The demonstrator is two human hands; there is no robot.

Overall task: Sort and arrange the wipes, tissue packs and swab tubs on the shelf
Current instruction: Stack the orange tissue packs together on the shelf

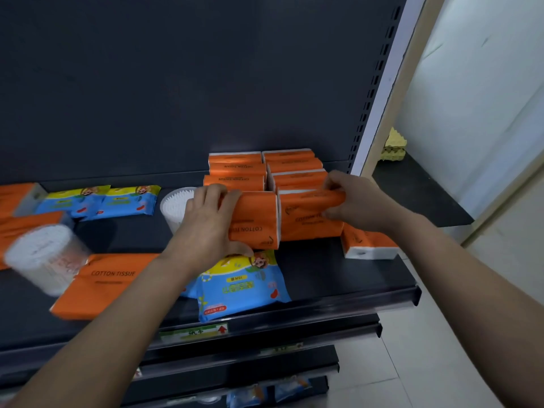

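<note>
Tissue-stacking step: with fingers (pixel 219 194) curled, the left hand (pixel 206 222) grips the left tissue pack (pixel 256 222) and the right hand (pixel 356 201) grips the right tissue pack (pixel 306 222); next, probably press both flush against the tissue rows (pixel 265 172).

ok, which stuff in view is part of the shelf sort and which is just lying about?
In the job:
left hand, gripping the left-held tissue pack
right hand, gripping the right-held tissue pack
stacked tissue packs
loose tissue pack
wipes packs
swab tubs

Lying about:
yellow egg trays on the next shelf
price label
</note>
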